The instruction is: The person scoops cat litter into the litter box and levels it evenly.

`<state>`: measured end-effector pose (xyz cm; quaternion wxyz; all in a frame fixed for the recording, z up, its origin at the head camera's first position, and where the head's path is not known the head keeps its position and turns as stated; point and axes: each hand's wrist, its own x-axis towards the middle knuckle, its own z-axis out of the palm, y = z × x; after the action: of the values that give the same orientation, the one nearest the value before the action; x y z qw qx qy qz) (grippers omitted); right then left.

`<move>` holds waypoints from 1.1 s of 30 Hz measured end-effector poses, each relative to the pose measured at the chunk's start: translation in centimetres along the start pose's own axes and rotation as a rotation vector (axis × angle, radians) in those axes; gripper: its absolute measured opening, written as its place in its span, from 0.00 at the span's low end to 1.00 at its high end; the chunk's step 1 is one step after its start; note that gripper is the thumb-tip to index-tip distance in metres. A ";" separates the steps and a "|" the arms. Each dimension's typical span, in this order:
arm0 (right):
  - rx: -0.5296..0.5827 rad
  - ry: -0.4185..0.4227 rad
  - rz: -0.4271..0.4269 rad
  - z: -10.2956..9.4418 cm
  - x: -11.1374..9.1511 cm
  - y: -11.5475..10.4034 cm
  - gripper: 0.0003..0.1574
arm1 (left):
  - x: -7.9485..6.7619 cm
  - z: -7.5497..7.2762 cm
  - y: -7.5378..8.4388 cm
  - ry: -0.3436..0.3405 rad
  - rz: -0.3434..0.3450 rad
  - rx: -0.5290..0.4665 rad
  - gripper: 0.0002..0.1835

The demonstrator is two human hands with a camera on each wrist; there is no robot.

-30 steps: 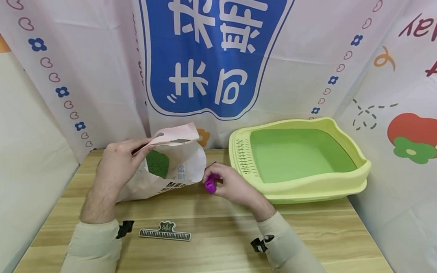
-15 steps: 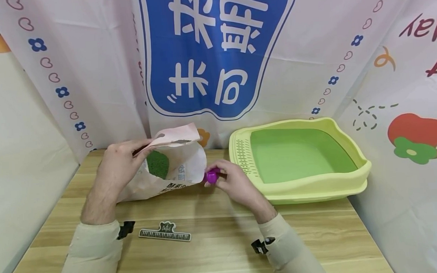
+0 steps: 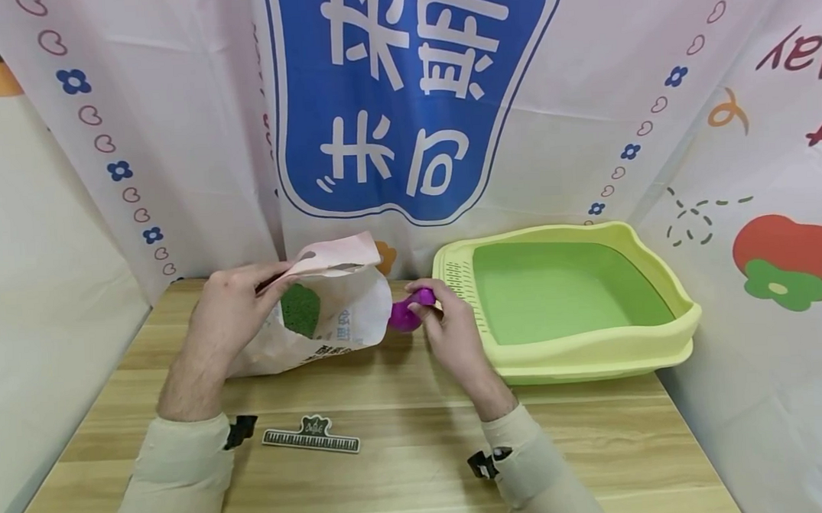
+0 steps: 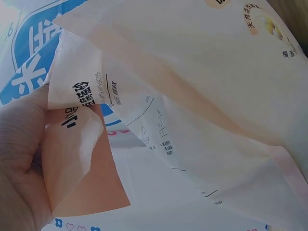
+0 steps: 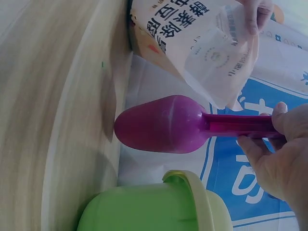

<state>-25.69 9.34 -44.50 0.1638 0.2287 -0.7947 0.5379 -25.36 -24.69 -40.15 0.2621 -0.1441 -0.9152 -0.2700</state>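
My left hand grips the torn top edge of a pale litter bag and holds its mouth raised. Green granules show inside the bag, which leans on its side on the table. In the left wrist view, the fingers pinch the bag's folded pinkish flap. My right hand holds a purple scoop by its handle, just right of the bag's mouth. The right wrist view shows the scoop's rounded bowl apart from the bag, its tip near the table.
A yellow-green litter tray stands at the right, close to my right hand. A black-and-white clip with a piano-key pattern lies on the wooden table in front. A printed cloth hangs behind.
My right hand has risen and shifted slightly right, turning the purple scoop so that more of its bowl shows. The left hand keeps its hold on the bag, almost still.
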 end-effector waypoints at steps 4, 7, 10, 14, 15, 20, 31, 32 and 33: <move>-0.005 0.025 0.013 -0.6 0.2 -0.1 0.12 | -0.1 0.0 0.0 0.004 -0.001 0.001 0.16; 0.004 0.050 0.026 -1.3 0.3 -0.3 0.12 | -0.1 0.1 -0.1 0.010 0.003 0.001 0.16; 0.017 0.074 0.024 -2.1 0.5 -0.7 0.12 | -0.1 0.0 -0.1 0.007 -0.002 -0.003 0.16; 0.041 0.105 0.017 -3.3 0.7 -1.3 0.12 | -0.1 0.1 -0.1 0.001 -0.013 -0.004 0.16; 0.049 0.115 0.017 -3.5 0.8 -1.4 0.12 | -0.1 0.1 -0.1 0.002 -0.011 -0.003 0.16; 0.127 0.165 0.014 -4.9 1.0 -2.0 0.13 | 0.0 0.2 -0.1 0.022 0.018 -0.002 0.14; 0.316 0.212 -0.065 -7.3 1.4 -2.0 0.15 | 0.3 0.4 0.1 0.026 0.032 0.017 0.14; 0.336 0.215 -0.070 -7.5 1.4 -2.0 0.17 | 0.3 0.4 0.0 0.026 0.030 0.020 0.14; 0.357 0.218 -0.073 -7.7 1.4 -2.0 0.19 | 0.3 0.4 0.0 0.028 0.030 0.022 0.14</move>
<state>-25.63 15.59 -39.43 0.2250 0.2230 -0.6555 0.6855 -25.82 -24.38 -40.27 0.2803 -0.1511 -0.9122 -0.2578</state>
